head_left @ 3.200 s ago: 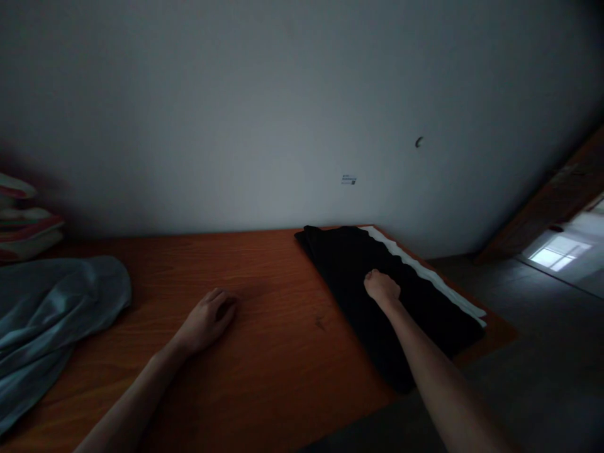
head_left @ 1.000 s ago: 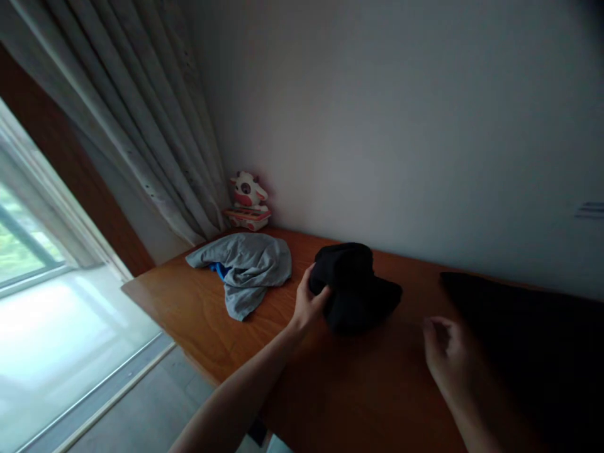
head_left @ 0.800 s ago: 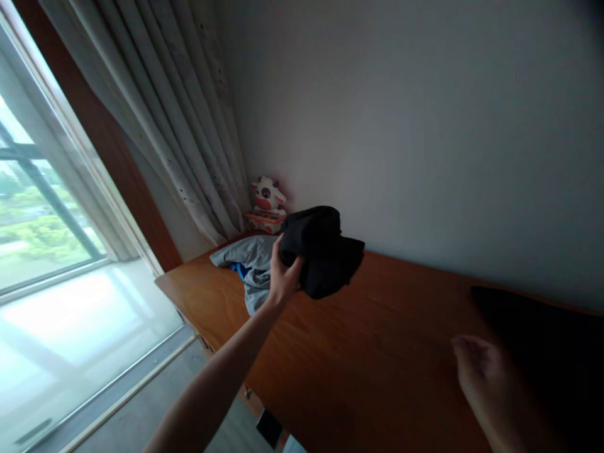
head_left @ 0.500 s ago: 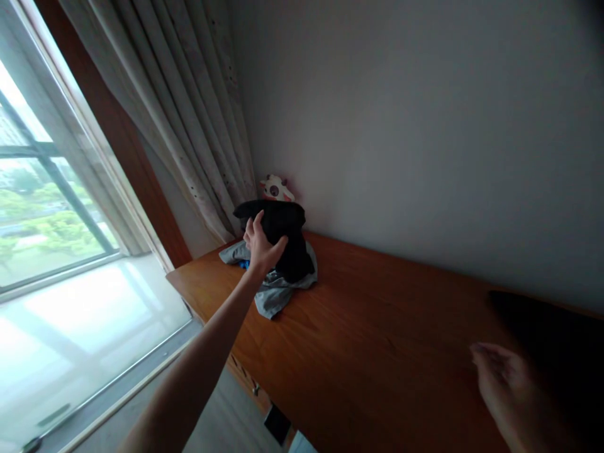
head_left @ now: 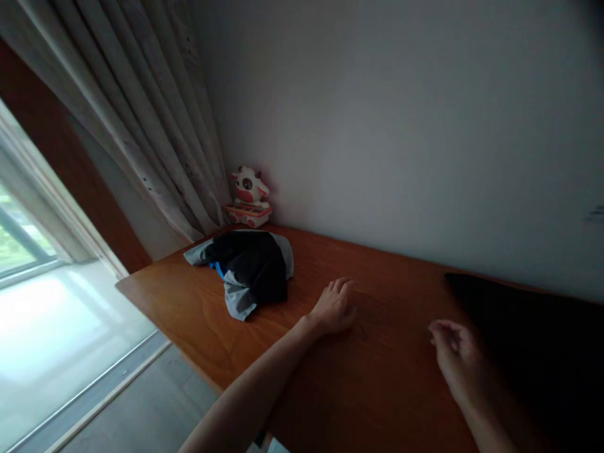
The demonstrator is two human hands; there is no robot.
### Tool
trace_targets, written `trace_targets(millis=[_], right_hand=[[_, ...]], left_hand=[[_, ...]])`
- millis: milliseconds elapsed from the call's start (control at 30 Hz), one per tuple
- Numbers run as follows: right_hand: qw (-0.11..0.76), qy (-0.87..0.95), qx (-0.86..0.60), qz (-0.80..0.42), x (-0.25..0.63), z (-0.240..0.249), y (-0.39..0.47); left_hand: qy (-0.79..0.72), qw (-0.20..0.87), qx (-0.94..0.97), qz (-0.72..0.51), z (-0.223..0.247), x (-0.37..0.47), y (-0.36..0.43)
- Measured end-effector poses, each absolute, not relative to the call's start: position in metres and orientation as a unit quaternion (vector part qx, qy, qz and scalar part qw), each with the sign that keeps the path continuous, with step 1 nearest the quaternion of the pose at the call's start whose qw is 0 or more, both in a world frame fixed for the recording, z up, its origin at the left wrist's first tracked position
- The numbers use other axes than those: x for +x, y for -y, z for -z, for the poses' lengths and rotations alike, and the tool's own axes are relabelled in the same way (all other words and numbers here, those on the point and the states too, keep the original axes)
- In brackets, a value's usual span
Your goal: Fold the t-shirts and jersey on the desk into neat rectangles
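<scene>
A black garment (head_left: 257, 267) lies on top of a crumpled grey cloth (head_left: 239, 301) at the left part of the wooden tabletop (head_left: 189, 308). A bit of blue (head_left: 218, 268) shows between them. My left hand (head_left: 335, 306) is over the middle of the tabletop, right of the clothes and apart from them. It is slightly blurred, its fingers loosely apart, with nothing visible in it. Farther right, my right hand (head_left: 455, 352) has its fingers curled loosely inward, with nothing seen in them. Beside it lies a large black cloth-like item (head_left: 542, 333), dark and hard to make out.
A cow-shaped toy with a keyboard (head_left: 248, 200) stands in the back left corner against the wall (head_left: 377, 126). Curtains (head_left: 155, 138) hang beside the window at left. The tabletop's left edge drops to a pale floor (head_left: 165, 384).
My left hand has let go of the black garment and moved right; the garment now lies flat on the grey cloth. The toy shows fully. The view has shifted right.
</scene>
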State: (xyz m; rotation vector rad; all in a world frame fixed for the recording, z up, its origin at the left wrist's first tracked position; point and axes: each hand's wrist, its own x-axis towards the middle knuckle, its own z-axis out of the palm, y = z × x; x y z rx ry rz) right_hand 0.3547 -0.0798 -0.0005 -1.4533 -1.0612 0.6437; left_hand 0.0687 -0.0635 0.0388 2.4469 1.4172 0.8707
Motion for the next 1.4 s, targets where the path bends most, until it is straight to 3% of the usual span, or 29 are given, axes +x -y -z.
trace_targets(millis=[200, 400, 600, 767, 967, 1167, 1400], right_hand=[[0.613, 0.481, -0.574, -0.251, 0.343, -0.005, 0.081], [0.565, 0.509, -0.617, -0.199, 0.336, -0.015, 0.085], [0.406, 0.539, -0.720, -0.164, 0.393, -0.052, 0.100], [0.228, 0.420, -0.876, -0.062, 0.485, -0.085, 0.128], [0.077, 0.335, -0.937, -0.063, 0.532, -0.083, 0.147], [0.049, 0.360, -0.929, -0.075, 0.536, -0.086, 0.147], [0.123, 0.403, -0.906, -0.034, 0.510, -0.117, 0.146]], left_hand=[[-0.434, 0.088, 0.845, -0.301, -0.026, 0.068, 0.062], [-0.399, 0.073, 0.861, -0.308, -0.020, 0.063, 0.048], [-0.395, 0.069, 0.863, -0.309, -0.020, 0.061, 0.041], [-0.387, 0.073, 0.868, -0.301, -0.023, 0.062, 0.040], [-0.385, 0.085, 0.872, -0.290, -0.021, 0.062, 0.038], [-0.383, 0.086, 0.872, -0.293, -0.019, 0.061, 0.036], [-0.382, 0.086, 0.874, -0.289, -0.022, 0.064, 0.037]])
